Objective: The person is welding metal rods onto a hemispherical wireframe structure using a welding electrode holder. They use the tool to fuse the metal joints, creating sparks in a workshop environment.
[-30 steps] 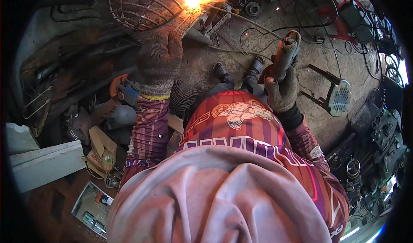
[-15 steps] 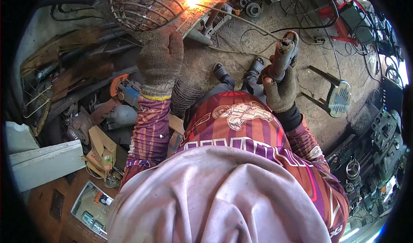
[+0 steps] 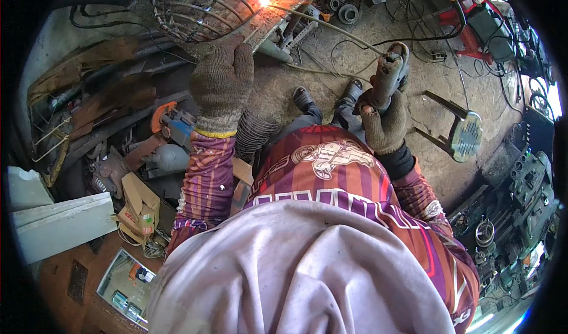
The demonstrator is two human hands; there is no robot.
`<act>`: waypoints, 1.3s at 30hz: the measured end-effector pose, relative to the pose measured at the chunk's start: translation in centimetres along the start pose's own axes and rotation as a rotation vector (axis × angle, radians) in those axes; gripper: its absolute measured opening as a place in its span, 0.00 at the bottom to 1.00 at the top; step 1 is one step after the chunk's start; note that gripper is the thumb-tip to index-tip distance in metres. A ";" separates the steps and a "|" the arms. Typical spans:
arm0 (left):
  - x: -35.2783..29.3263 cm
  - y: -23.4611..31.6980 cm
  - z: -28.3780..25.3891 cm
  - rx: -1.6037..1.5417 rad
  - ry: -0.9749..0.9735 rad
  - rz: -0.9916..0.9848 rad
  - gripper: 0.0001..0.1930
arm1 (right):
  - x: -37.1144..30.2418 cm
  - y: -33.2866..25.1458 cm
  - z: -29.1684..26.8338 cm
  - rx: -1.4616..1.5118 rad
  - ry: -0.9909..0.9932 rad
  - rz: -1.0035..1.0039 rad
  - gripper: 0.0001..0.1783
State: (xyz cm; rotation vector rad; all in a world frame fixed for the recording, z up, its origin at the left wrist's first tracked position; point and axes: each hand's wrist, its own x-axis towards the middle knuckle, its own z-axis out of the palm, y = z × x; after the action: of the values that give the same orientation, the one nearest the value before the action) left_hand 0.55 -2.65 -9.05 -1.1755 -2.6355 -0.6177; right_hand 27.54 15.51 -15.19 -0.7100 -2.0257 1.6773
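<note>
A rounded cage of rusty metal rods (image 3: 195, 8) lies on a metal worktop (image 3: 284, 15) at the far side. My left hand (image 3: 222, 88), in a dirty knit glove, is closed at the cage's near rim; its fingertips are hidden. My right hand (image 3: 384, 121), gloved too, grips a worn welding electrode holder (image 3: 387, 79). From the holder a long thin welding rod (image 3: 331, 26) runs up and left to the cage's right edge. A bright orange arc (image 3: 265, 0) glows at the rod's tip, and its glare hides the joint.
Coiled metal (image 3: 255, 134) sits beside my left forearm. Scrap metal, a blue-and-orange tool (image 3: 176, 127) and cardboard (image 3: 139, 207) crowd the left. A small stool (image 3: 465, 136) stands at right, with cables and a red-framed machine (image 3: 488, 29) beyond.
The arc's glare has shrunk and sits slightly nearer and to the left. Both hands keep almost the same places, with the cage shifted very slightly.
</note>
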 end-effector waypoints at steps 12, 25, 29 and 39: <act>0.3 -1.9 0.6 0.338 0.082 0.498 0.10 | 0.0 -1.5 0.4 0.292 0.028 -0.016 0.28; -0.3 -1.6 1.2 0.034 0.087 0.191 0.08 | -0.5 -0.1 -0.1 0.096 0.012 0.013 0.42; -0.3 -1.2 1.2 0.000 0.106 0.126 0.10 | -0.4 0.0 0.1 0.087 0.013 -0.002 0.41; 0.0 -0.1 0.6 -0.040 0.093 0.050 0.11 | 0.0 -0.9 0.3 0.096 0.029 -0.003 0.41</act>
State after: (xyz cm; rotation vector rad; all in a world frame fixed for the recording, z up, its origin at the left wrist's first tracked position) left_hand 0.47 -2.44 -9.58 -1.1889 -2.5200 -0.7011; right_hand 27.26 15.12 -14.40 -0.6938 -1.9111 1.7396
